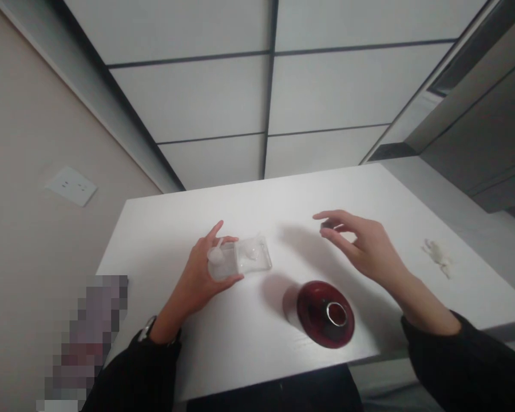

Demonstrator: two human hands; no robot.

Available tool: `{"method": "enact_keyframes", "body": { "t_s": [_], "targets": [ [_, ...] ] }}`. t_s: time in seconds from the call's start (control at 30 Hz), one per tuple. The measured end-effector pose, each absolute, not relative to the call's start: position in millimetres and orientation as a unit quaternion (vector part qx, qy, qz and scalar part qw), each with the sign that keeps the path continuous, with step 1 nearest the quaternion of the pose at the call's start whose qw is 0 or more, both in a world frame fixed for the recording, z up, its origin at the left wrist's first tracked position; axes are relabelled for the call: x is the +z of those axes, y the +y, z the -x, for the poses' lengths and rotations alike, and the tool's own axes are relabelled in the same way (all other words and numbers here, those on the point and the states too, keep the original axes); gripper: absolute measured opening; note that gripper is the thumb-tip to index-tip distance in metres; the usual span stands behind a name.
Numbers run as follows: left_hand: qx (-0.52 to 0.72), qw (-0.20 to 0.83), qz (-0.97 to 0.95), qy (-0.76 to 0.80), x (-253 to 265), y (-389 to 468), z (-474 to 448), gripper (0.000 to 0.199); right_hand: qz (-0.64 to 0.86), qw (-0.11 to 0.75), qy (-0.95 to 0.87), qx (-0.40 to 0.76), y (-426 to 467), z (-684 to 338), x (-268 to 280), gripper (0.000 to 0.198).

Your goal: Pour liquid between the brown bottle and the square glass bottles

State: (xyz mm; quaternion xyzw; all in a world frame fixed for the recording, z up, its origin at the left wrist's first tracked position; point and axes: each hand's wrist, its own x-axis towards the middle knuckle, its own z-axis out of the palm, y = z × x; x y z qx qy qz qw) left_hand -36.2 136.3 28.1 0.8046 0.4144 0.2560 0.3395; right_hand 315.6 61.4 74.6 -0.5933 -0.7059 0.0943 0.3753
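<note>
My left hand [201,269] is wrapped round one end of a clear plastic box [255,260] on the table, thumb along the near side and fingers at the far side. Something whitish and round [217,256] with a thin stem shows at the end of the box by my palm; its kind is not clear. Above the table to the right, my right hand [360,240] pinches a small dark object [327,225], mostly hidden by the fingers. Between my hands, closer to me, stands a dark red, round-topped container [317,320] with a shiny ring-shaped opening or rim on top.
The white table [240,355] reaches back towards white panelled doors [223,97]. A small crumpled whitish thing [438,257] lies near its right side. On the left wall is a power socket [72,185]. A blurred-out patch [90,337] covers the area beside the table's left edge.
</note>
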Motion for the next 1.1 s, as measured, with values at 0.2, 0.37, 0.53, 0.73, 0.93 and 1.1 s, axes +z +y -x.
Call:
{"method": "enact_keyframes", "body": {
  "t_s": [0.2,0.37,0.53,0.73,0.93,1.1],
  "targets": [
    [0.258,0.339,-0.804,0.415,31,133,35,0.11,0.579,0.113,-0.807,0.033,115,-323,39,0.034],
    [0.255,0.357,-0.796,0.416,34,132,33,0.109,0.579,0.033,-0.815,0.024,127,-318,31,0.034],
    [0.265,0.36,-0.795,0.409,35,132,33,0.109,0.602,0.01,-0.798,0.03,128,-318,39,0.041],
    [0.264,0.352,-0.798,0.413,35,131,33,0.111,0.489,0.149,-0.858,0.048,127,-294,84,0.052],
    [0.255,0.334,-0.807,0.414,36,133,32,0.111,0.346,0.07,-0.93,0.103,138,-238,122,0.049],
    [0.256,0.329,-0.807,0.418,38,131,29,0.112,0.321,-0.021,-0.942,0.094,142,-223,136,0.011]
  ]
}}
